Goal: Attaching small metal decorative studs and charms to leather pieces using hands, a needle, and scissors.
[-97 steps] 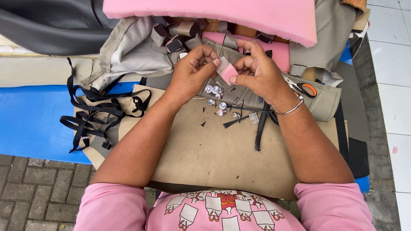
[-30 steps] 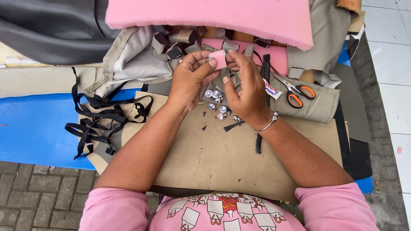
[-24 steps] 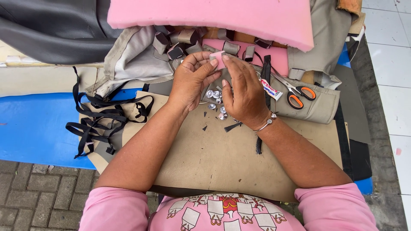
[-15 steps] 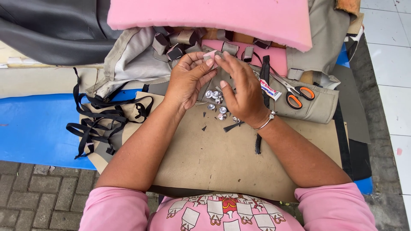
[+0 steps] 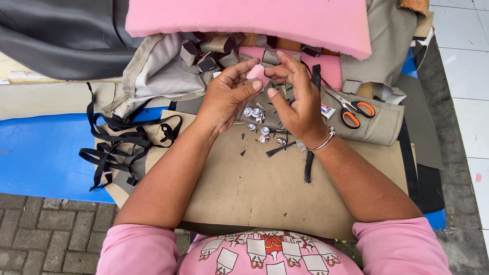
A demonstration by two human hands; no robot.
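Tan leatherette sheet (image 5: 285, 188) nearest, spread over the counter; on it small silver round button shells (image 5: 257, 122) and black offcuts. Above these, left hand (image 5: 226, 97) and right hand (image 5: 300, 104), fingers pinched on a small pink foam piece (image 5: 256, 73) between them. Step judged: fitting foam to a button; next needs a steady pinch. Beyond: orange-handled scissors (image 5: 354, 112), thick pink foam slab (image 5: 249, 20).

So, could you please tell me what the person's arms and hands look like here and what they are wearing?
Both arms are bare from short pink sleeves down. The right hand has a thin silver bracelet at the wrist. The left hand wears nothing that shows. Both hands' fingers have short, pale nails, and no gloves.
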